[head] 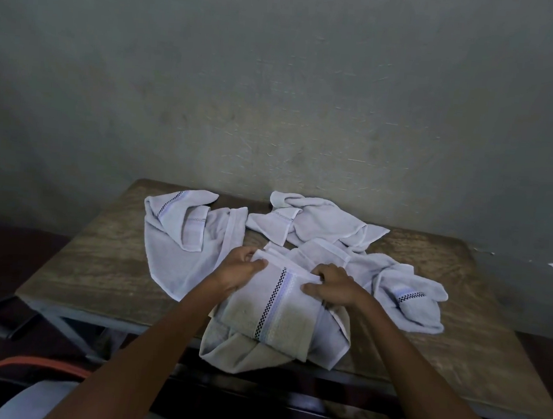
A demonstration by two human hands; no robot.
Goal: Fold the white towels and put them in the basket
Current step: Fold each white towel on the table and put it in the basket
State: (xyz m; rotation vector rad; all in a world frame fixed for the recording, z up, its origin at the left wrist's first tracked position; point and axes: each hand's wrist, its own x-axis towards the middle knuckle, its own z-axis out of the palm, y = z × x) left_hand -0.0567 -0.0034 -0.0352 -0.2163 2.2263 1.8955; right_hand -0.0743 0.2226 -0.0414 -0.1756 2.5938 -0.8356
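White towels on wooden table [99, 261]. Front towel [270, 311] partly folded, black-checkered stripe running up middle, lower end drooping over near edge. Left towel [183, 245] spread loose, corner flopped over. Back towel [313, 225] crumpled near far edge. Right towel [407, 295] bunched, checkered band showing.

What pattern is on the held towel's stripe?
Towel stripe: black-and-white checks beside a pale blue band; head view.

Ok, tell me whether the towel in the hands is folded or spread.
Partly folded: the towel lies doubled over, left hand and right hand gripping its far edge.
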